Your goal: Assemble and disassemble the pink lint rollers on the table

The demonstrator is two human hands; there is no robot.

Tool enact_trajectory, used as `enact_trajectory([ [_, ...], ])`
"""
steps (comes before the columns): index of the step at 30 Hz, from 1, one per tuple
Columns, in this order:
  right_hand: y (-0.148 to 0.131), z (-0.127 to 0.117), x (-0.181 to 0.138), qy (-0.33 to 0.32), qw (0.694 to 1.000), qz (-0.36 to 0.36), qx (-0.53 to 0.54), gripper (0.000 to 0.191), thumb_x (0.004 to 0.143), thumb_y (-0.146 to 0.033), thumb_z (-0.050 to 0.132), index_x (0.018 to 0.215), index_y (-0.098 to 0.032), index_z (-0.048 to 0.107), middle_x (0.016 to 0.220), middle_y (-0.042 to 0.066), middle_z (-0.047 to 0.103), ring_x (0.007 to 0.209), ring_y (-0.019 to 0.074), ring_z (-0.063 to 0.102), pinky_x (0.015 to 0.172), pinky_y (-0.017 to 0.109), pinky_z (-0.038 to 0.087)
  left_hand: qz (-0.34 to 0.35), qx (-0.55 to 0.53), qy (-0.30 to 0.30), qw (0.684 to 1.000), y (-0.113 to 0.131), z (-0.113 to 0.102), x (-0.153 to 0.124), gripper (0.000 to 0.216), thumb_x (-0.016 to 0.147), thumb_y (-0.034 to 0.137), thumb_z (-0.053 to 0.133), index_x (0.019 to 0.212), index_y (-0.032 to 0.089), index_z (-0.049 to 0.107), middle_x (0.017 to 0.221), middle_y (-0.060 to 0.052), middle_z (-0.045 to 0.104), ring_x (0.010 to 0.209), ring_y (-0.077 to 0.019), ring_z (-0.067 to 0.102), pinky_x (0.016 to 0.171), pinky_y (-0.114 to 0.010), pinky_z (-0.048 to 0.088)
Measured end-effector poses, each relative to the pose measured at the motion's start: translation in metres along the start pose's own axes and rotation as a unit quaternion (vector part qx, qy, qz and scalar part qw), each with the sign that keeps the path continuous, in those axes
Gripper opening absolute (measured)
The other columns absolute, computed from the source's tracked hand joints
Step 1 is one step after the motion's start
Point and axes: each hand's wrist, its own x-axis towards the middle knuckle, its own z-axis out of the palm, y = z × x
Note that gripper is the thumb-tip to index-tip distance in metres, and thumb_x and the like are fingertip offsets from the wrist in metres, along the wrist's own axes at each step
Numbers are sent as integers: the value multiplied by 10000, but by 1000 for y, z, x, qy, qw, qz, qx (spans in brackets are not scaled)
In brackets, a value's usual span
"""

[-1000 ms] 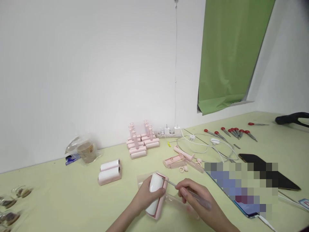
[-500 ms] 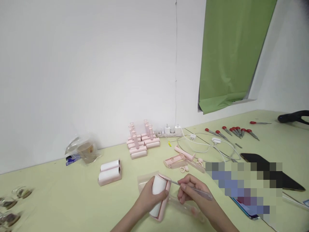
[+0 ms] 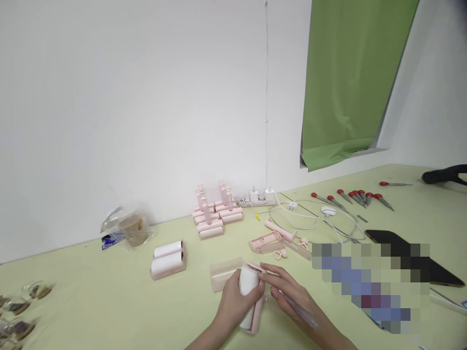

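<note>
My left hand [image 3: 233,299] is wrapped round a lint roller [image 3: 249,280], a white roll set in a pink case, held tilted above the table. My right hand [image 3: 286,289] keeps a thin tool with a clear handle [image 3: 304,311] in its grip, the handle pointing back toward the wrist. The tool's tip is hidden. Fingertips of the right hand touch the upper right edge of the pink case. A clear plastic cover [image 3: 222,274] lies on the table just behind the left hand.
Pink casing parts [image 3: 264,241] and a heart-shaped ring [image 3: 279,254] lie beyond my hands. A double white-roll unit [image 3: 168,266] sits left. Assembled pink rollers [image 3: 209,226], a power strip [image 3: 257,201] and red-topped tools [image 3: 359,195] stand farther back. A black tablet [image 3: 394,243] lies right.
The lint roller and my left hand have shifted a little right. My right hand's fingers have moved onto the case's upper edge, and the tool's tip no longer shows against the case.
</note>
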Motion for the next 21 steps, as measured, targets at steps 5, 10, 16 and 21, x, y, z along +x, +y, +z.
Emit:
enact_trajectory([
  [5, 0, -11, -3, 19, 997, -43, -56, 361, 838, -156, 354, 1150, -230, 519, 1206, 99, 506, 1092, 165, 490, 866, 259, 432, -5, 15, 24, 1000, 7, 14, 3, 302, 668, 428, 565, 791, 160, 495, 735, -14, 570, 687, -169, 509, 581, -245, 386],
  [10, 10, -12, -10, 65, 991, -36, -113, 326, 828, -177, 396, 1108, -190, 562, 1208, 168, 499, 848, 180, 633, 645, 229, 522, -16, 6, 53, 998, 18, 26, 14, 279, 659, 357, 582, 778, 200, 384, 691, 26, 523, 646, -140, 498, 542, -217, 369],
  [16, 19, -10, -1, 61, 993, -29, -97, 304, 839, -169, 365, 1080, -169, 551, 1163, 161, 521, 1000, 193, 561, 769, 261, 485, -18, 41, 54, 998, 19, 24, 23, 303, 670, 420, 556, 784, 188, 397, 740, -9, 520, 705, -173, 517, 587, -247, 380],
  [21, 21, -5, 6, 54, 992, 10, -117, 297, 851, -247, 348, 1049, -192, 563, 1175, 140, 515, 941, 194, 588, 720, 264, 500, -21, 51, 128, 990, 25, 15, 20, 221, 726, 346, 487, 825, 197, 357, 709, 1, 514, 660, -156, 515, 572, -235, 383],
])
